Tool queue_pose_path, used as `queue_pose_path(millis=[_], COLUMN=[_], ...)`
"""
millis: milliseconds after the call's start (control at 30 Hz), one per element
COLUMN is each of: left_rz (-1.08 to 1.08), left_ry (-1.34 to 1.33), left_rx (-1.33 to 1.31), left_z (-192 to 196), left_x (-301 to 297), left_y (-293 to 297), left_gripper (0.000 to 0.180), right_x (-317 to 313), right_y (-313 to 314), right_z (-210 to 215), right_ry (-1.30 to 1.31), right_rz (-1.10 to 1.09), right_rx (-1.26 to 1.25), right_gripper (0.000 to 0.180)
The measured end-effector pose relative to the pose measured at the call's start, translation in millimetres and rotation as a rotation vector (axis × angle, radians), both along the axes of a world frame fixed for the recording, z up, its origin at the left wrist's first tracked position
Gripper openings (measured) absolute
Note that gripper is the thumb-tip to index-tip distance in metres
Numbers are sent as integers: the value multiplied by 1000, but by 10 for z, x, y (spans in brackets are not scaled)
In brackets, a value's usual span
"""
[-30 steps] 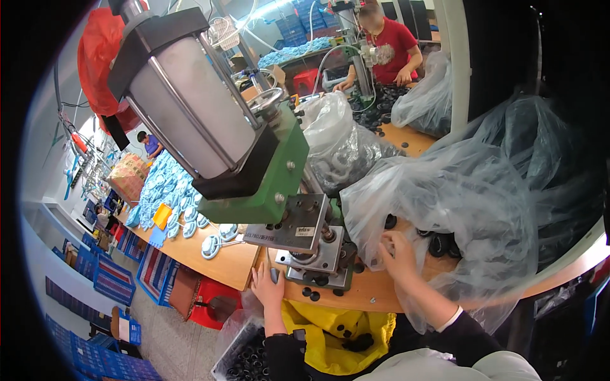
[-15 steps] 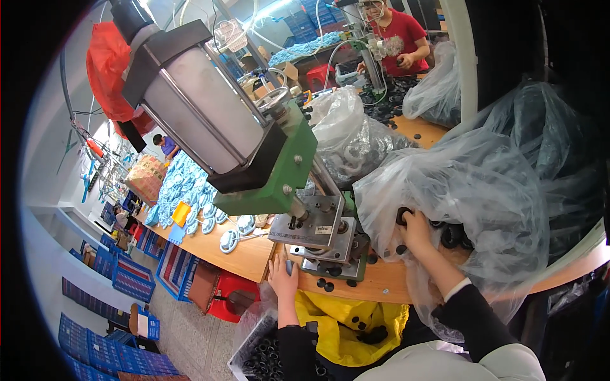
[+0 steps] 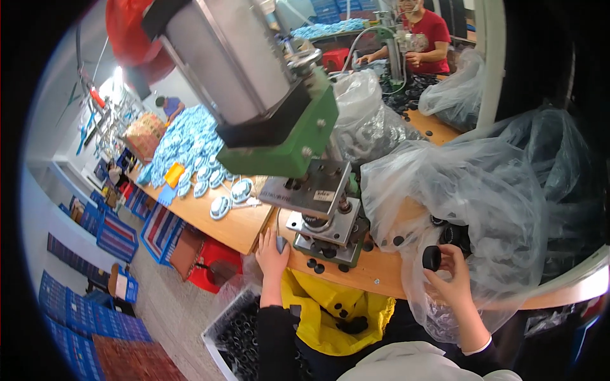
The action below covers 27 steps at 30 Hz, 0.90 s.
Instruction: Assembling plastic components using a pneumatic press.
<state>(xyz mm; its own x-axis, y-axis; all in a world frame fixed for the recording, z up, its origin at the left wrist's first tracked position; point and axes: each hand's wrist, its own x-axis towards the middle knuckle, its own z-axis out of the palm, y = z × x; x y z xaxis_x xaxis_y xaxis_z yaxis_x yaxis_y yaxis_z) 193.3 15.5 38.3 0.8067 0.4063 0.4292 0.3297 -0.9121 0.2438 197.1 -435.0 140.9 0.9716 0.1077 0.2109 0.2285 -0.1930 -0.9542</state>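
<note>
In my right hand (image 3: 455,280), fingers and thumb pinch a black round cap-like part (image 3: 431,258) by its side, above the table's front edge. Just behind it, a clear plastic bag (image 3: 470,184) lies open with more black round parts (image 3: 454,235) in its mouth. My left hand (image 3: 272,259) rests at the table edge, its fingers and thumb around a small grey corded piece (image 3: 281,244). Right of that hand stands a green press (image 3: 279,149) with a steel die block (image 3: 327,219); its die gap shows dark pieces, too small to make out.
A yellow bag (image 3: 298,324) hangs open below the table edge, with black bits inside. Beside it is a white crate (image 3: 216,346) of black rings. Light-blue corded parts (image 3: 197,149) cover the left table. A co-worker in a red shirt (image 3: 433,28) sits at another press.
My right hand has come out of the clear bag toward me, bringing the black round part. My left hand stays by the grey piece. The whole view has shifted.
</note>
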Motion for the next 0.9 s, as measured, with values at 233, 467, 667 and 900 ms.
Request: queue_pose_path(millis=[233, 467, 667, 900], left_rz=[87, 125, 156, 46], left_ry=[64, 10, 30, -306], left_rx=[-27, 19, -8, 13], left_z=[121, 62, 99, 382], left_x=[-54, 15, -70, -45], left_y=[73, -45, -48, -397], left_gripper=[60, 56, 58, 69], right_x=[-93, -20, -45, -31], right_y=[230, 348, 504, 351], right_z=[-225, -204, -221, -77], right_ry=[61, 19, 10, 20], right_rz=[185, 234, 253, 230], right_rx=[15, -27, 84, 54], right_gripper=[56, 56, 56, 56])
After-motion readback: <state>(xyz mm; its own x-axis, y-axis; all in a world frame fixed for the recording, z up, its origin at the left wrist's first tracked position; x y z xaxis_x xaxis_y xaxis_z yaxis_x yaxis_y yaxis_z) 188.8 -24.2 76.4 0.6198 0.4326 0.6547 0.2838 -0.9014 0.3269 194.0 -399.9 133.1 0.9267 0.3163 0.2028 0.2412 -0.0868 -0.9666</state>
